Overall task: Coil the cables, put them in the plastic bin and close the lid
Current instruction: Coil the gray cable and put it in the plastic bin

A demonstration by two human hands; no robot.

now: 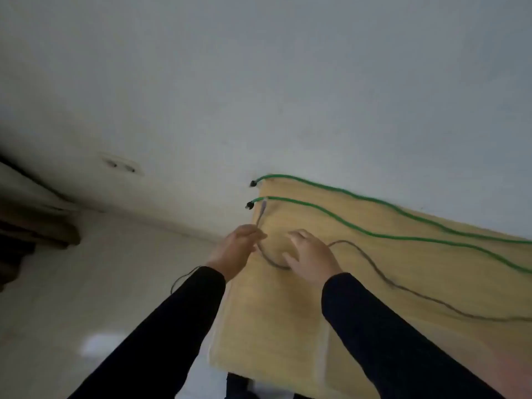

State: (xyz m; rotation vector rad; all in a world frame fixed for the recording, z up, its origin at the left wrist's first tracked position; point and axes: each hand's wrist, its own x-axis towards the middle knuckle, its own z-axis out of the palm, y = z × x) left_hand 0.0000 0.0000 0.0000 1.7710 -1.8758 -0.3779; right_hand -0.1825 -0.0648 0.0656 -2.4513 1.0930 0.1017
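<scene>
A thin grey cable [383, 279] lies across the yellowish wooden table [288, 326] and runs off to the right. My left hand [236, 249] pinches the cable near its pale plug end, which sticks up past my fingers. A loop of the cable curves from that hand under my right hand [312, 251], which rests over the cable with fingers spread. Two green cables [383, 236] with black plugs lie side by side farther back, their ends at the table's left edge. No plastic bin is in view.
The table stands against a pale wall [288, 82] with a socket plate [121, 164] low on the left. Left of the table is light floor [72, 283], with dark furniture [28, 226] at the far left. The picture is blurred.
</scene>
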